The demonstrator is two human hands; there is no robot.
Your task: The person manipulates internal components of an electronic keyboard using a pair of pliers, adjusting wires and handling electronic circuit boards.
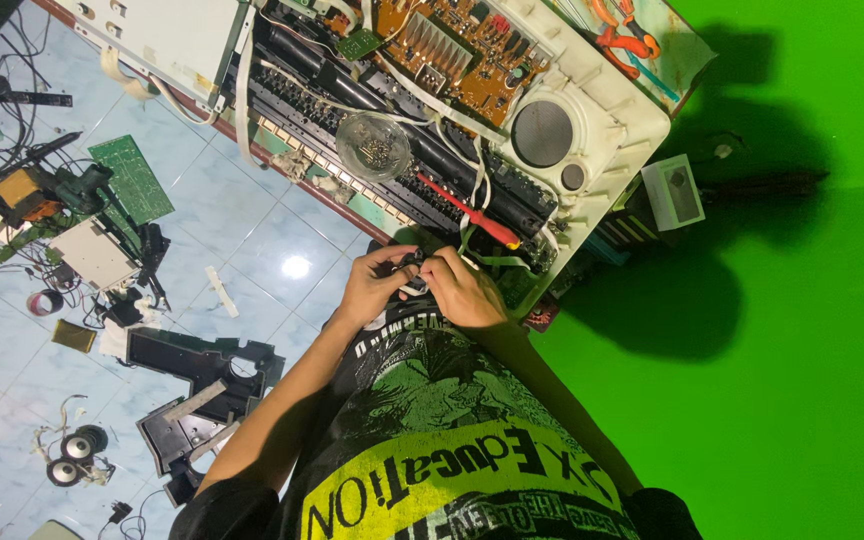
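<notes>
Both hands meet just below the opened keyboard point(592, 150). Left hand point(372, 285) and right hand point(464, 290) pinch one small dark part point(412, 262) between closed fingers, equally near. Its long axis cannot be told. A red screwdriver point(472, 215) lies just above.

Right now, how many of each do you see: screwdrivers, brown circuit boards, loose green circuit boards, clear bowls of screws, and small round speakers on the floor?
Red-handled screwdriver: 1
Brown circuit board: 1
Loose green circuit board: 1
Clear bowl of screws: 1
Small round speakers: 2
Total: 6
</notes>
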